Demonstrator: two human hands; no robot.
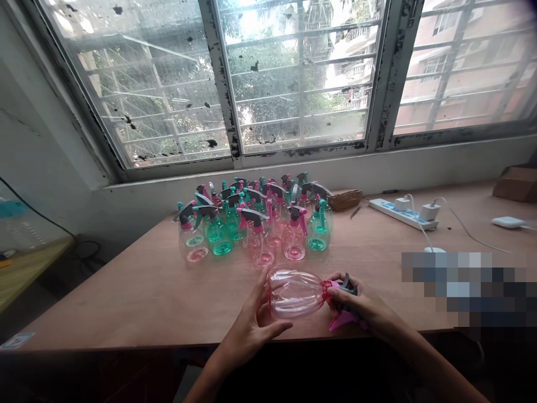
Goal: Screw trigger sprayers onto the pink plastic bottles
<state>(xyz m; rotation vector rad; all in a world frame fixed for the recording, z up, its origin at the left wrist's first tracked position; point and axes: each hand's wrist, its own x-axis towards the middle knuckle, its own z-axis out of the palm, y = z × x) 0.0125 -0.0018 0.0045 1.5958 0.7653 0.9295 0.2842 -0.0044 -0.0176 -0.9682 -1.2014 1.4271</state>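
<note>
A clear pink spray bottle [296,294] lies sideways in the air between my hands, over the table's front edge. My left hand [258,313] cups its base, with the thumb along the underside. At the neck, my right hand [346,299] has its fingers wrapped round the pink and black spray head [346,319]. Part of the spray head is hidden behind those fingers. Beyond the hands stand several upright spray bottles, pink and green, among them a pink bottle [295,246] and a green bottle [218,238], all with trigger heads on.
A white power strip [403,214] with plugs and cables lies at the right. Behind it are a brown packet [346,200] and a cardboard box [517,183]. A white charger [508,223] sits at the far right. Windows [293,78] line the back wall. A blurred patch covers the right front.
</note>
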